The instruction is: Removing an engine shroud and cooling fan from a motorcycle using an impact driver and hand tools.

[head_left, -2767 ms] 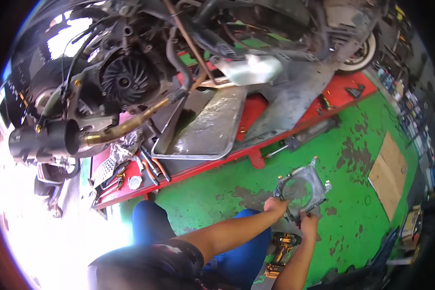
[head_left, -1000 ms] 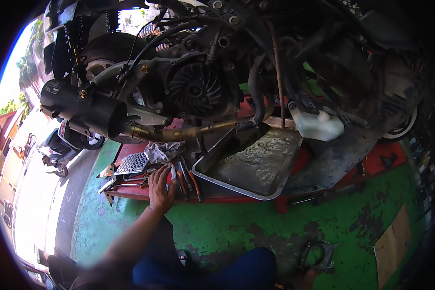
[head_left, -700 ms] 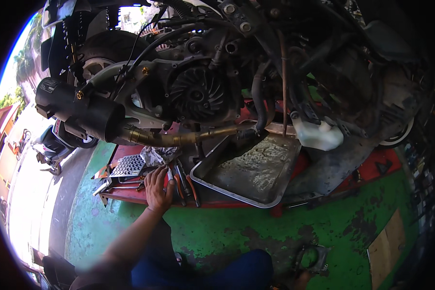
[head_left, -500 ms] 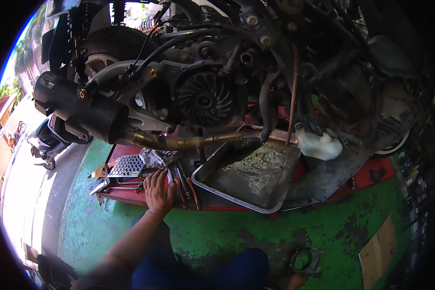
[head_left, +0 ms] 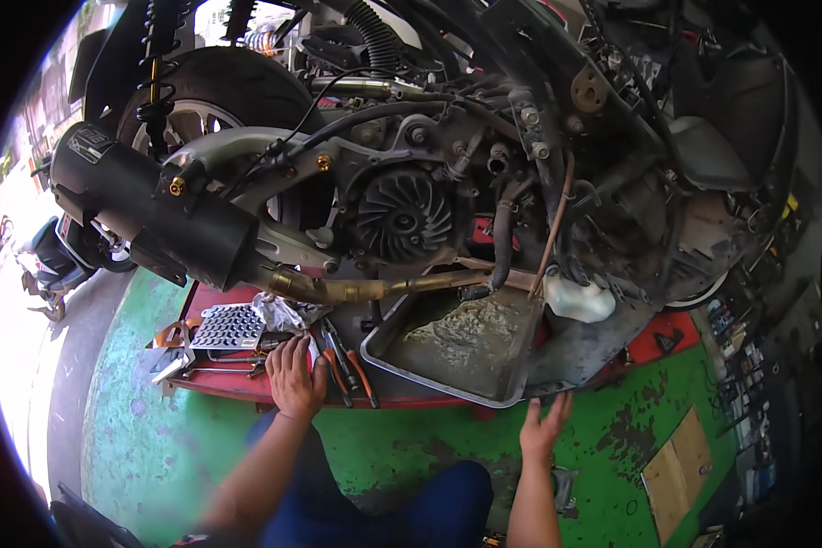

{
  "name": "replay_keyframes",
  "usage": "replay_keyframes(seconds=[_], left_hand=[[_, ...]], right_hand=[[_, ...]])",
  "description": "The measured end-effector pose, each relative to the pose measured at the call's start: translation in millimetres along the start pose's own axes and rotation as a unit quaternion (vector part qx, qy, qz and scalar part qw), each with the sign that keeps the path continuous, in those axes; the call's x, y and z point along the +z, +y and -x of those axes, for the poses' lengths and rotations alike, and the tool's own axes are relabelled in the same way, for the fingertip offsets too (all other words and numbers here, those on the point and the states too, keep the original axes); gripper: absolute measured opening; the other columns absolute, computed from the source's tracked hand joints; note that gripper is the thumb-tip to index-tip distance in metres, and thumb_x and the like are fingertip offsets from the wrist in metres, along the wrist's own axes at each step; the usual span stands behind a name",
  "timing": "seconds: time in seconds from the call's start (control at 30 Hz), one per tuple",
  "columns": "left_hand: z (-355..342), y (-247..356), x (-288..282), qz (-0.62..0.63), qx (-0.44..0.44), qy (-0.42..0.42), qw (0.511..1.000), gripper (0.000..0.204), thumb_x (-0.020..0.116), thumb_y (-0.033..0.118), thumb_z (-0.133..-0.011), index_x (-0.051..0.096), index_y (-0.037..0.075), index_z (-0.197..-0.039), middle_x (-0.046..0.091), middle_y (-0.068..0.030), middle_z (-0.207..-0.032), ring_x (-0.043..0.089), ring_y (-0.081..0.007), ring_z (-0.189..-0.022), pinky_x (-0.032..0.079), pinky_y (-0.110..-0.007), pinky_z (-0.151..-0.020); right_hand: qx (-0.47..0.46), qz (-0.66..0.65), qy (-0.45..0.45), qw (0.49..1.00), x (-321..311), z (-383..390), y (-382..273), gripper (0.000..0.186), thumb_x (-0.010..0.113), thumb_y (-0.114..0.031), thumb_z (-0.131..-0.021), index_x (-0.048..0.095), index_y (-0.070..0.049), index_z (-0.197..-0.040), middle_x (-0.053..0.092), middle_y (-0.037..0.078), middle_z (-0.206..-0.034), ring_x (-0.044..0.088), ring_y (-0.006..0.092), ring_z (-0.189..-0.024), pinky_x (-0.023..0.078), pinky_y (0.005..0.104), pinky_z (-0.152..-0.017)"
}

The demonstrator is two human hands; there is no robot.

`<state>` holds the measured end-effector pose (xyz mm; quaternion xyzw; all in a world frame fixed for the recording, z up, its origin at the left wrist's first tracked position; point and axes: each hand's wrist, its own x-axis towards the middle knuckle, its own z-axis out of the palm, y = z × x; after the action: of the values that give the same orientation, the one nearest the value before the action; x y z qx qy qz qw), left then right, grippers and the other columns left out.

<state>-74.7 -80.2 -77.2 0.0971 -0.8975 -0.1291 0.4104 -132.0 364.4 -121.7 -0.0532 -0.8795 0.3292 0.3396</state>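
My left hand (head_left: pixel 297 376) lies over tools at the front edge of the red platform (head_left: pixel 224 391), its fingers stretched out and pointing away from me. Just right of it are pliers with orange-and-black handles (head_left: pixel 345 370). Silvery crumpled foil (head_left: pixel 288 312) and a perforated metal plate (head_left: pixel 228 327) lie beyond it. My right hand (head_left: pixel 544 426) is raised at the platform's edge with fingers apart, nothing visible in it. Close to its fingertips is the corner of a metal drain pan (head_left: pixel 443 391) holding murky liquid. Whether those fingertips touch the edge, I cannot tell.
A partly stripped scooter stands over the platform, with its finned fan (head_left: pixel 402 219), black muffler (head_left: pixel 155 205), exhaust pipe (head_left: pixel 338 290) and a hose (head_left: pixel 502 237) above the pan. A whitish plastic bottle (head_left: pixel 580 300) hangs beside it. Cardboard (head_left: pixel 676 475) and a metal part (head_left: pixel 564 489) lie on the green floor.
My right hand has come up from low beside the metal part on the floor to the platform's edge. My left hand stays over the tools. The whole view has shifted slightly.
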Motion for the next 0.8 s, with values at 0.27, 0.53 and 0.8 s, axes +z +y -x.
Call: replay_keyframes(seconds=[0.27,0.53,0.8], left_hand=[[1,-5,2,0.010,-0.005,0.011,1.000,0.044,0.065,0.024,-0.086,0.059,0.004,-0.124,0.061,-0.0136,-0.124,0.055,-0.0334,-0.118,0.036,-0.047,-0.105],[-2,-3,-1,0.010,-0.005,0.008,1.000,0.041,0.066,0.025,-0.086,0.060,0.003,-0.121,0.063,-0.0144,-0.122,0.056,-0.0338,-0.116,0.037,-0.047,-0.103],[-1,-3,1,0.002,-0.012,0.010,1.000,0.041,0.066,0.026,-0.087,0.060,0.004,-0.120,0.063,-0.0142,-0.121,0.055,-0.0335,-0.117,0.036,-0.047,-0.104]], right_hand=[[0.058,0.030,-0.023,0.998,34,17,1,0.078,0.066,-0.022,-0.092,0.025,0.008,-0.150,0.031,0.032,-0.153,0.031,0.0460,-0.143,0.027,0.0494,-0.118],[0.002,0.038,-0.014,0.999,51,26,-3,0.064,0.064,-0.018,-0.091,0.036,0.006,-0.145,0.033,0.034,-0.151,0.034,0.0486,-0.140,0.031,0.0517,-0.115],[0.007,0.101,-0.049,0.994,51,22,4,0.062,0.062,-0.018,-0.091,0.037,0.006,-0.142,0.032,0.034,-0.152,0.034,0.0495,-0.139,0.029,0.0525,-0.116]])
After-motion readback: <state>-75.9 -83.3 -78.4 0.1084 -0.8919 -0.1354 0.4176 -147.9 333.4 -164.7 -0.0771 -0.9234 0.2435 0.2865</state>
